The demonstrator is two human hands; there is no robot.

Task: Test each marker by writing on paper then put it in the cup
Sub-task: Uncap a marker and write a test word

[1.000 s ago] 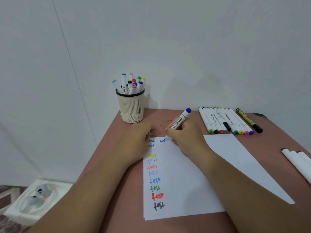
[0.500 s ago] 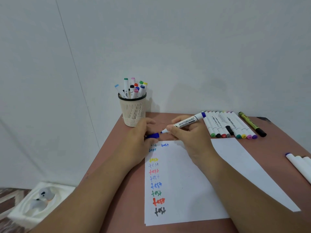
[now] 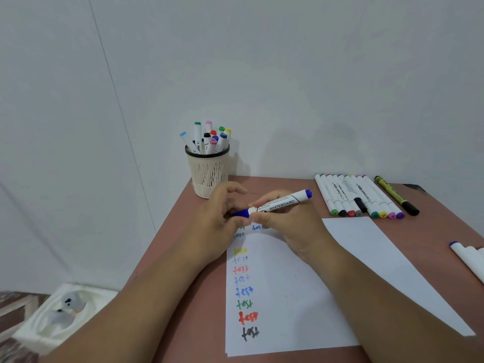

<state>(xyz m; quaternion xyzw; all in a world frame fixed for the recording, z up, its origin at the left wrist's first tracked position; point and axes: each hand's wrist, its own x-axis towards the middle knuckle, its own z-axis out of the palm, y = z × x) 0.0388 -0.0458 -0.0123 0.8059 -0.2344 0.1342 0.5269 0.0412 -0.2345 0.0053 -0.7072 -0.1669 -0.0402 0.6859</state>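
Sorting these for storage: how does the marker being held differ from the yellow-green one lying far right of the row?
The held marker has a white barrel with blue ends; the yellow-green marker has a black cap. The held one is lifted, nearly level, gripped by both hands; the other lies alone on the table. Both carry printed lettering.

Cap now back on marker

A reddish-brown table stands against the wall. On it sit a mesh cup at the far left, white paper in front, a row of markers at the far right, and more white markers by the right edge.
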